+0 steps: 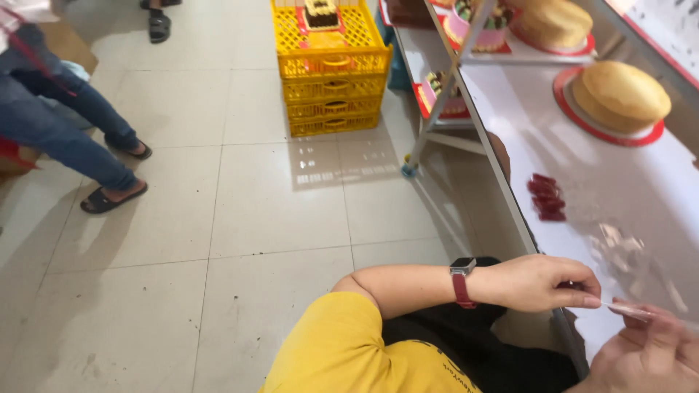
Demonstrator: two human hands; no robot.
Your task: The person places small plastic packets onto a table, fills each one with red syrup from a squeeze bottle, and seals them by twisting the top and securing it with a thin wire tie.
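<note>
Head view looks down on a thin clear plastic strip (628, 310) that I hold between both hands at the near edge of the white worktop (619, 182). My left hand (542, 282), with a red-strapped watch (461, 280) on its wrist, has its fingers (582, 297) pinched narrow on one end of the strip, thumb against forefinger. My right hand (644, 353) sits low in the corner, partly cut off by the frame; its fingers close on the strip's other end, though I cannot tell exactly how. Just beyond my hands, more clear plastic pieces (619, 244) lie loose on the worktop, and past them a small cluster of dark red pieces (546, 196). Further along stands a plain round sponge cake (619, 94) on a red-rimmed board, with another sponge cake (557, 22) behind it. Decorated cakes sit on a metal rack (444, 87) to the left of the worktop. On the tiled floor (218, 218), stacked yellow crates (331, 73) hold a cake on top, and another person's jeans-clad legs (58, 131) in sandals stand well apart at far left.
</note>
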